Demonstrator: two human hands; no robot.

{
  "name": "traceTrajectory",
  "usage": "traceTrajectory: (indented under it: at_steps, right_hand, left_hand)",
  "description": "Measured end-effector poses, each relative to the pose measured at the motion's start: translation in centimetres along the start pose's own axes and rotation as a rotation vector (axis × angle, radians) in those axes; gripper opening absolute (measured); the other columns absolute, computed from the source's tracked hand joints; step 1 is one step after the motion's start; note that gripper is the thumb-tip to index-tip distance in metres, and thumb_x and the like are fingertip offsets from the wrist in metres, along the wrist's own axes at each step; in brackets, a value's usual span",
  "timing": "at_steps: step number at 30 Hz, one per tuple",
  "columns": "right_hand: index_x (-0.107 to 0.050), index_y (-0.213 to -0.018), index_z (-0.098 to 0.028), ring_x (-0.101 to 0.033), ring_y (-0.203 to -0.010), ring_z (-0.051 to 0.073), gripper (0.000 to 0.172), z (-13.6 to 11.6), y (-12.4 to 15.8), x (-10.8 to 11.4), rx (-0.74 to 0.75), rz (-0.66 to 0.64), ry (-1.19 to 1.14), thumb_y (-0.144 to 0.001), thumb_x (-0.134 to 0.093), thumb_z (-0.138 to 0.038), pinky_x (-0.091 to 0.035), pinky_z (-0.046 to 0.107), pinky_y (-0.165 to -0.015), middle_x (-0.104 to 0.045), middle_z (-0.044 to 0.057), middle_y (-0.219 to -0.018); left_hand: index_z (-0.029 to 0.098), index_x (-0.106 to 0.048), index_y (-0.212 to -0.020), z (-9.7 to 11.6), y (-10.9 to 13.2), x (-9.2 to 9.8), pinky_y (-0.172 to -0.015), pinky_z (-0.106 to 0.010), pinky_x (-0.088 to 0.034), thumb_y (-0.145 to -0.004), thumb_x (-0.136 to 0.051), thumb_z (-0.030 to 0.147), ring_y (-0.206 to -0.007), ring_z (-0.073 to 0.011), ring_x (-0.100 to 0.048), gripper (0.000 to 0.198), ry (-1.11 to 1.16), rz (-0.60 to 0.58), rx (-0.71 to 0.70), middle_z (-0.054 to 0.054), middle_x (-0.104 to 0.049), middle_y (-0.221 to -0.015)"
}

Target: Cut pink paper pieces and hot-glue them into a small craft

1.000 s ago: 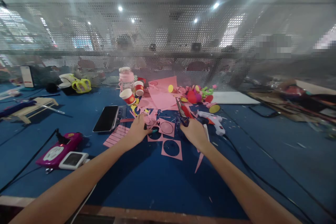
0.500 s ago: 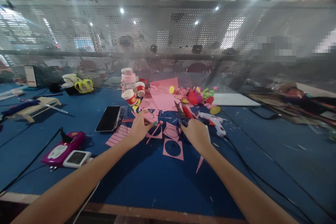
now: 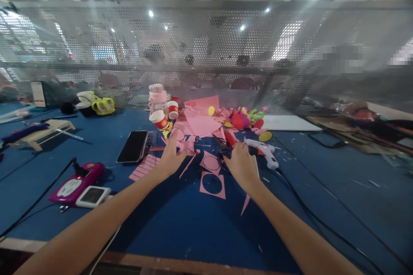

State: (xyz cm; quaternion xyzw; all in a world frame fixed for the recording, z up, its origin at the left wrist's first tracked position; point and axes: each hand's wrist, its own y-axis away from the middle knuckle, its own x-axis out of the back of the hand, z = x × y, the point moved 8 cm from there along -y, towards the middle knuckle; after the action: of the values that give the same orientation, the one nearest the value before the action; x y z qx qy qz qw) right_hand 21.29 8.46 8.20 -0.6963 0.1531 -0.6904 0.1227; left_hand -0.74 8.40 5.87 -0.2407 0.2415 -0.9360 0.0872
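Head view: A person's left hand is reaching among pink scraps on the blue counter, its fingers bending; whether they are gripping anything cannot be told. The holed paper beside them half a second ago is no longer showing there, so the workspace is thinning out. A thin strip, a ring-marked square and a holed square are lying between the hands. The right hand's fingers are wrapping around scissors.
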Motion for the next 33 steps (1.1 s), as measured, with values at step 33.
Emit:
traceTrajectory:
  at_steps: [33]
  right_hand:
    - [-0.047, -0.065, -0.016, -0.047, -0.052, 0.010, 0.040, -3.6, 1.4, 0.2, 0.164, -0.147, -1.024, -0.083, -0.034, -0.049, -0.036, 0.020, -0.050, -0.050, -0.002, -0.055]
  left_hand:
    - [0.017, -0.007, -0.137, 5.4, 2.8, -2.6, -0.103, -0.042, -0.026, -0.084, -0.040, 0.032, -0.127, -0.0234, -0.028, 0.064, -0.203, -0.401, -0.357, -0.015, -0.029, -0.138]
